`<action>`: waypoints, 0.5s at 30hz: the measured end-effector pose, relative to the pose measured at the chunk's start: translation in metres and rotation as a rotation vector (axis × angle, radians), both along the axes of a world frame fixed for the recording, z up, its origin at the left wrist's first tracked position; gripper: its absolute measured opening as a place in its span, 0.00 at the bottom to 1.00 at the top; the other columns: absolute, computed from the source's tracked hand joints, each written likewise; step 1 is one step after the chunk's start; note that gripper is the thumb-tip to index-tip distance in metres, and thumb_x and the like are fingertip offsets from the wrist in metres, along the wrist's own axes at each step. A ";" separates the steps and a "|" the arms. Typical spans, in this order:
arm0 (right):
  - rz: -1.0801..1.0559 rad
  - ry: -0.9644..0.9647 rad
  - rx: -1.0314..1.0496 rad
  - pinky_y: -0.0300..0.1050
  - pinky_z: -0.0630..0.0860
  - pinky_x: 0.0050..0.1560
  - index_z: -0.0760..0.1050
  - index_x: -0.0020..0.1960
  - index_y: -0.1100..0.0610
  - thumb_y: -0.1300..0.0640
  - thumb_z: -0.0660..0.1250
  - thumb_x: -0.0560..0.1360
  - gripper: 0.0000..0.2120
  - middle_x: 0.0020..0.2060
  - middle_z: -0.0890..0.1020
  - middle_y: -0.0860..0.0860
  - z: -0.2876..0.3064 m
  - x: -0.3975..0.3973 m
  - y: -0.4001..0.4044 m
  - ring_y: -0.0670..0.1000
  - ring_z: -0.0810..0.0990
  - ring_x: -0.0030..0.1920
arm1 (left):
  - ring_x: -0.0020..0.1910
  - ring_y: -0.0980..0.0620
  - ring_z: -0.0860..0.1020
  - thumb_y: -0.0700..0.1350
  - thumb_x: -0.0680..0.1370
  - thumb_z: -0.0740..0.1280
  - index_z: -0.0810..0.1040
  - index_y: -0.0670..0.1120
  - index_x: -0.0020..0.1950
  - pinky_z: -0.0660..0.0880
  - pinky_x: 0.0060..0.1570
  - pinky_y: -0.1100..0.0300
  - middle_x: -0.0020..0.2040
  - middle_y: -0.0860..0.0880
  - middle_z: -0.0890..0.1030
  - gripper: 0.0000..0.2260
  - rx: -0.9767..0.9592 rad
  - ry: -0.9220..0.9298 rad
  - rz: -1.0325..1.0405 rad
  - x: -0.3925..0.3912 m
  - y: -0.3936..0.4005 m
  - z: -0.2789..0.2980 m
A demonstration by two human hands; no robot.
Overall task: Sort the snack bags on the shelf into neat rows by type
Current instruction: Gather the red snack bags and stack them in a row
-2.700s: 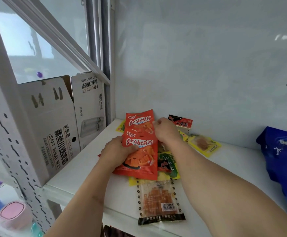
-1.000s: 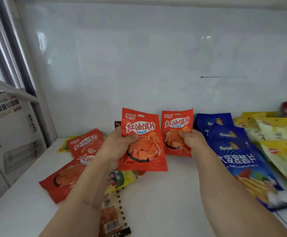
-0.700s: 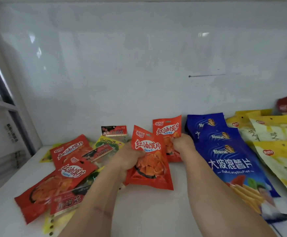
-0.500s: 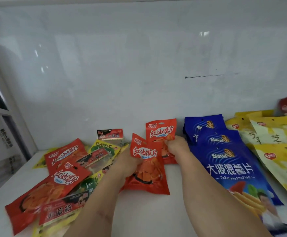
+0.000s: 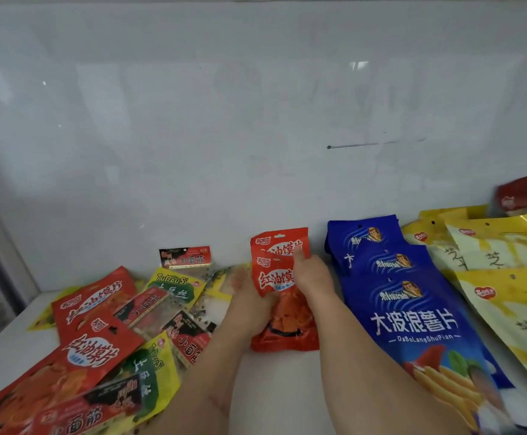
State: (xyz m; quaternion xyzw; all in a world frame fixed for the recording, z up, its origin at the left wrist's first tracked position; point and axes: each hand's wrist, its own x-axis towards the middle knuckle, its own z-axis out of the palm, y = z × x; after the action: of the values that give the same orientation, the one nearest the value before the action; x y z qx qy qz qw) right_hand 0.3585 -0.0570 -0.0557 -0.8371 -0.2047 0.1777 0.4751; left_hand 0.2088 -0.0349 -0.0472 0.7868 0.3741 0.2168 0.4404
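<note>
On the shelf (image 5: pixel 281 387), two overlapping chili-crisp bags (image 5: pixel 279 277) lie near the back wall (image 5: pixel 256 120), the front one partly on the rear one. Left of these bags lies a mixed pile of snack packets (image 5: pixel 124 334). Right of them runs a row of potato-chip bags (image 5: pixel 412 309), and further right a row of pale bags (image 5: pixel 507 277).

Four red-orange bags (image 5: pixel 282 309), three blue bags (image 5: pixel 412 312), three yellow bags (image 5: pixel 513 309), two green-yellow bags (image 5: pixel 174 285).

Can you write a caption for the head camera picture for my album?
Two hands lay an orange snack bag over another, beside the blue chip bags on a white shelf.
</note>
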 end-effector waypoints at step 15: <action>-0.174 -0.266 0.016 0.51 0.81 0.49 0.73 0.56 0.55 0.45 0.60 0.82 0.14 0.50 0.82 0.53 -0.027 -0.014 0.007 0.55 0.82 0.49 | 0.63 0.42 0.75 0.70 0.73 0.65 0.75 0.47 0.64 0.72 0.62 0.46 0.62 0.46 0.80 0.31 0.236 0.237 0.248 -0.002 0.020 -0.026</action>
State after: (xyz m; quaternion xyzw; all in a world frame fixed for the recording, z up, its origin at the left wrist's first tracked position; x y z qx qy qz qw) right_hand 0.3445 -0.0499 -0.0823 -0.8640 -0.1941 0.0219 0.4640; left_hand 0.2066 -0.0151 -0.0735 0.8009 0.4895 0.2174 0.2679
